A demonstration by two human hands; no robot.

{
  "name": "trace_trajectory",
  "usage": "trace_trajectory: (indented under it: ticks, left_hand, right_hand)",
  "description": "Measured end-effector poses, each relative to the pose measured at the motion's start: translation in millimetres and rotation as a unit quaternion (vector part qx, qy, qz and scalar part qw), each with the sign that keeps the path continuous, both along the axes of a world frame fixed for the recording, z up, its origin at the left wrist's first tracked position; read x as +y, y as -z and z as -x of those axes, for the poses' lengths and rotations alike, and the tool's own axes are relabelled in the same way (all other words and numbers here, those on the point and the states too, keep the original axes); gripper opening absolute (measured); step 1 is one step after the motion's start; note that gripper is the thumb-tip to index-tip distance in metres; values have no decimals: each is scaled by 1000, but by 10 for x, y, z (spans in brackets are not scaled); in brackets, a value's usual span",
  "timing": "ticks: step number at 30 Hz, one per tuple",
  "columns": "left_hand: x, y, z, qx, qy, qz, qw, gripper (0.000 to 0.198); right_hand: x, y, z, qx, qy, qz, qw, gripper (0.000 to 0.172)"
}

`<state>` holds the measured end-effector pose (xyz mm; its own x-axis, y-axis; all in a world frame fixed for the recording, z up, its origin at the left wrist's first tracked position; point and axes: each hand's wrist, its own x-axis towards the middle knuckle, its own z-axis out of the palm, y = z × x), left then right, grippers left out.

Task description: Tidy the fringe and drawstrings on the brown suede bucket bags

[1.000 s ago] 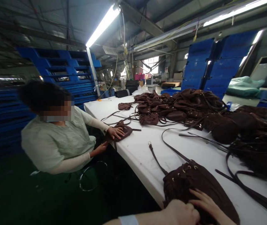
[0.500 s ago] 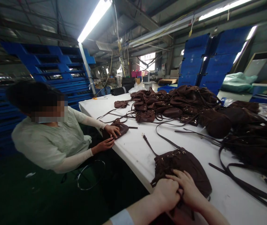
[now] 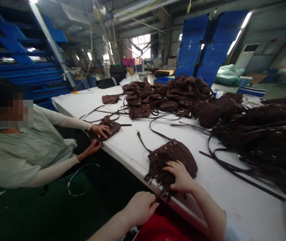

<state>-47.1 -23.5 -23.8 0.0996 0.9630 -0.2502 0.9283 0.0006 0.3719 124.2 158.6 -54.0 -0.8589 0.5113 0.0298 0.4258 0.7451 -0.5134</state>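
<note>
A dark brown fringed handbag (image 3: 187,156) with metal eyelets lies at the near edge of the white table. Its thin strap with a buckle (image 3: 137,132) stretches away across the tabletop. My right hand (image 3: 180,176) rests on the bag, fingers spread over the fringe and the front. Just off the table edge, my left hand (image 3: 143,207) is closed, pinching strands of the fringe (image 3: 164,192) at their lower end. Its fingertips are partly hidden.
Across the corner a co-worker (image 3: 45,144) has both hands on another brown bag (image 3: 111,129). A heap of brown bags (image 3: 158,97) covers the table's far side. More bags and loose straps (image 3: 258,147) lie at the right. Something red (image 3: 163,224) is below the table edge.
My hands, close together on the bag before, have come apart. The left has moved down to the fringe's end, the right lies spread on the bag. The view has turned and tilted down.
</note>
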Motion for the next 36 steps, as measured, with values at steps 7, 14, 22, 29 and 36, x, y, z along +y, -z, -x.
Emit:
trace_trajectory:
  ticks: [7,14,22,29,36]
  left_hand:
    - [-70,-419,-62,-38,157,175,971,18]
    - [585,-91,-138,9,50,-144,988,47]
    - [1012,124,-141,138,95,-137,976,24]
    - [647,70,48,132,147,-110,974,18]
    - [543,44,73,89,102,-69,988,24]
  right_hand:
    - [221,-100,-98,55,-9,155,986,46]
    - [238,-70,-90,143,50,222,963,55]
    - [223,35,-50,129,86,203,967,56]
    - [250,77,-47,39,11,145,989,67]
    - [170,37,75,-66,-14,46,997,96]
